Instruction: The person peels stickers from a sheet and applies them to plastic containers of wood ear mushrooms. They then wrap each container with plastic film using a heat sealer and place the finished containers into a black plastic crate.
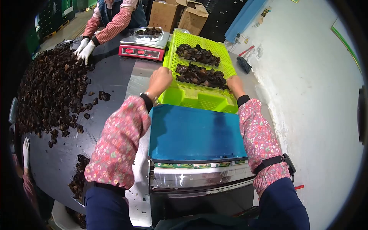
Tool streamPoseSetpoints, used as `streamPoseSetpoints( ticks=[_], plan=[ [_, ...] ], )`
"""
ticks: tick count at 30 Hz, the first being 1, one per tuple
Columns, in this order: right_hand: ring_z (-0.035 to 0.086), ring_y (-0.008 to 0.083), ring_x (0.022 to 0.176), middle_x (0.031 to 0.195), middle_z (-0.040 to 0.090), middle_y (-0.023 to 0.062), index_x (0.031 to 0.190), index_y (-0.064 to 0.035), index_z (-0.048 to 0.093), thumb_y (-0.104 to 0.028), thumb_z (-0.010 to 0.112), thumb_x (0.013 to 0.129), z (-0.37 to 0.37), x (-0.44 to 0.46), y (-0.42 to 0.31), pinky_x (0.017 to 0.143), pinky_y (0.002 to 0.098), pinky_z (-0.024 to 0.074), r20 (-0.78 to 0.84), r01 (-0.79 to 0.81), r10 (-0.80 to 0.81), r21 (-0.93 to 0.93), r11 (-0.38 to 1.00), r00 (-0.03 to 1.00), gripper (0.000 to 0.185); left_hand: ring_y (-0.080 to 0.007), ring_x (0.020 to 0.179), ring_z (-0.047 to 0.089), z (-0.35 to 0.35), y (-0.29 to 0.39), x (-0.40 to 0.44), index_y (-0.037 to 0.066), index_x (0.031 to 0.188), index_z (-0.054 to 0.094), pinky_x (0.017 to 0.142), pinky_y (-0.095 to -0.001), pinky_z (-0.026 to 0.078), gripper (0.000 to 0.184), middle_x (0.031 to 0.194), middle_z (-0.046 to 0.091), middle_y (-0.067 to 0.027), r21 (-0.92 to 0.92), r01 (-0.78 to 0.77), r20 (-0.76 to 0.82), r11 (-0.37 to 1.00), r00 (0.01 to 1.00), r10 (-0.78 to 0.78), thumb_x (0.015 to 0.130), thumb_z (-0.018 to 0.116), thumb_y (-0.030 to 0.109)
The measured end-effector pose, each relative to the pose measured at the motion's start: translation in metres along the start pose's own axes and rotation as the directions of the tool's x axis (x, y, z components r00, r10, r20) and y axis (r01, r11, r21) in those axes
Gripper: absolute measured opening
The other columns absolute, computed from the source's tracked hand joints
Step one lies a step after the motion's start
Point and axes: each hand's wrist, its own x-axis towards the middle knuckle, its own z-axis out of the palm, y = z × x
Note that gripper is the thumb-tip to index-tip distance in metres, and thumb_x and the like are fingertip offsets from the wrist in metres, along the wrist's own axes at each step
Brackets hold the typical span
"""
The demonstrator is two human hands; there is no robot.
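Note:
A yellow-green perforated plastic crate (230, 62) lies in front of me on the work table. On it stand two clear trays of dark wood ear mushrooms, a far tray (197, 55) and a near tray (202, 76). My left hand (159, 81) is closed at the crate's left edge. At the right edge, close to the near tray, my right hand (235, 85) is also closed on the crate. The fingertips of both hands are hidden. Nearer to me is a blue-topped wrapping machine (197, 132) with a roll of clear film at its front.
A large heap of wood ear mushrooms (53, 88) covers the table's left side, where a co-worker's gloved hands (85, 50) touch it. A red scale (142, 51) holds another tray. Cardboard boxes (163, 15) stand behind. A white wall (310, 96) runs along the right.

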Motion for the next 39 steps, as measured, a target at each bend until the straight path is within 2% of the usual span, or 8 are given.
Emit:
streamPoseSetpoints(
  ticks=[7, 10, 16, 23, 27, 29, 33, 39],
  plan=[
    [0.057, 0.0153, 0.048, 0.062, 0.059, 0.0065, 0.078, -0.0017, 0.061, -0.012, 0.053, 0.084, -0.032, -0.053, 0.027, 0.042, 0.0305, 0.0428, 0.241, 0.003, -0.108, 0.399, 0.917, 0.964, 0.015, -0.0421, 0.075, 0.065, 0.007, 0.012, -0.008, -0.003, 0.074, 0.067, 0.069, -0.0471, 0.050, 0.028, 0.074, 0.064, -0.0272, 0.151, 0.025, 0.185, 0.988, 0.981, -0.053, 0.078, 0.057, 0.023],
    [0.058, 0.0163, 0.049, 0.065, 0.062, 0.0075, 0.080, -0.0007, 0.061, -0.013, 0.056, 0.084, -0.046, -0.091, 0.061, 0.042, 0.0300, 0.0435, 0.325, -0.030, -0.142, 0.472, 0.881, 0.935, 0.014, -0.0189, 0.051, 0.058, -0.022, 0.043, -0.071, -0.001, 0.062, 0.064, 0.050, -0.0359, 0.042, 0.030, 0.053, 0.059, -0.0117, 0.050, -0.050, 0.313, 0.998, 0.949, 0.032, 0.076, 0.060, 0.025],
    [0.063, 0.0161, 0.052, 0.067, 0.066, 0.0091, 0.079, -0.0012, 0.063, -0.016, 0.059, 0.084, -0.096, -0.210, 0.096, 0.050, 0.0311, 0.0497, 0.344, 0.019, -0.256, 0.565, 0.825, 0.903, 0.016, -0.0087, 0.058, 0.055, -0.048, 0.052, -0.183, -0.002, 0.090, 0.060, 0.052, -0.0252, 0.039, 0.016, 0.065, 0.059, -0.0042, -0.050, 0.142, 0.435, 0.989, 0.894, -0.106, 0.088, 0.060, 0.013],
    [0.064, 0.0287, 0.065, 0.071, 0.065, 0.0125, 0.082, -0.0057, 0.063, -0.024, 0.057, 0.084, -0.152, -0.250, 0.181, 0.062, 0.0395, 0.0490, -0.064, 0.285, -0.288, 0.453, 0.844, 0.955, 0.020, -0.0122, 0.070, 0.058, -0.060, 0.083, -0.222, -0.001, 0.100, 0.064, 0.061, -0.0266, 0.043, 0.018, 0.076, 0.061, -0.0063, 0.248, -0.062, 0.344, 0.967, 0.939, -0.028, 0.089, 0.060, 0.013],
    [0.061, 0.0357, 0.065, 0.071, 0.064, 0.0136, 0.078, -0.0056, 0.062, -0.030, 0.053, 0.086, -0.140, -0.240, 0.323, 0.060, 0.0444, 0.0464, -0.374, 0.101, -0.015, 0.210, 0.972, 0.927, 0.027, -0.0154, 0.085, 0.058, -0.071, 0.112, -0.253, 0.003, 0.105, 0.065, 0.072, -0.0303, 0.046, 0.021, 0.092, 0.064, -0.0064, 0.287, -0.088, 0.141, 0.954, 0.989, 0.049, 0.093, 0.058, 0.019],
    [0.061, 0.0323, 0.063, 0.067, 0.062, 0.0145, 0.076, -0.0045, 0.061, -0.029, 0.055, 0.084, -0.151, -0.254, 0.359, 0.058, 0.0423, 0.0458, -0.385, -0.133, 0.165, 0.108, 0.985, 0.908, 0.026, -0.0146, 0.084, 0.058, -0.086, 0.130, -0.265, 0.002, 0.104, 0.065, 0.073, -0.0301, 0.046, 0.023, 0.091, 0.064, -0.0052, 0.270, -0.050, 0.060, 0.962, 0.998, 0.035, 0.095, 0.056, 0.021],
    [0.050, 0.0083, 0.048, 0.057, 0.054, 0.0012, 0.072, -0.0046, 0.057, -0.017, 0.058, 0.087, -0.132, -0.288, 0.408, 0.044, 0.0250, 0.0385, -0.169, -0.166, 0.371, 0.678, 0.716, 0.913, 0.020, -0.0098, 0.072, 0.055, -0.106, 0.150, -0.307, -0.002, 0.101, 0.064, 0.065, -0.0238, 0.044, 0.024, 0.079, 0.062, -0.0044, 0.020, 0.098, -0.063, 0.995, 0.993, -0.096, 0.097, 0.053, 0.018],
    [0.044, 0.0049, 0.055, 0.066, 0.048, -0.0042, 0.082, -0.0105, 0.057, -0.016, 0.057, 0.092, -0.138, -0.326, 0.408, 0.047, 0.0203, 0.0359, 0.021, -0.208, 0.403, 0.881, 0.426, 0.915, 0.012, -0.0077, 0.064, 0.054, -0.131, 0.137, -0.400, -0.003, 0.097, 0.063, 0.058, -0.0221, 0.042, 0.022, 0.072, 0.060, -0.0030, -0.199, 0.293, -0.328, 0.935, 0.879, -0.345, 0.097, 0.052, 0.015]
  ],
)
